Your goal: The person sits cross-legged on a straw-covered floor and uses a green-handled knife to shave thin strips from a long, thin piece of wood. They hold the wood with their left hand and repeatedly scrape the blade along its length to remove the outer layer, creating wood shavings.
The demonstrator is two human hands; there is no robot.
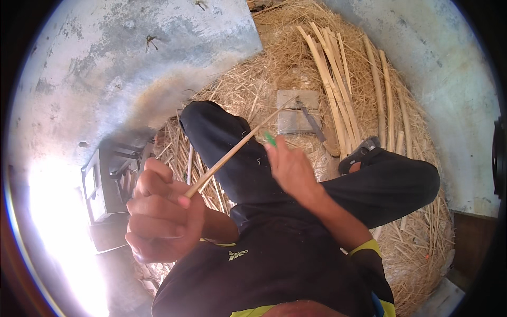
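Note:
A long, thin strip of bamboo or cane (229,155) slants up and away to the right across my raised knee. Its near end is pinched in my left hand (163,211), whose fingers are curled into a fist close to the camera. My right hand (291,171) is closed just right of the strip, over my lap. A small green piece (270,138) sticks out from its fingertips; the rest is hidden, so I cannot make out what it is. Beyond that hand, a long-bladed knife (312,124) lies with its wooden handle (331,148) toward me.
Grey blocks (287,123) sit on the floor under the knife's blade. Split strips (334,87) lie to their right, with thicker sticks (388,95) alongside. Straw-like shavings (280,31) cover the floor. Pale walls (132,68) rise left and right; a dark frame (105,195) stands at left.

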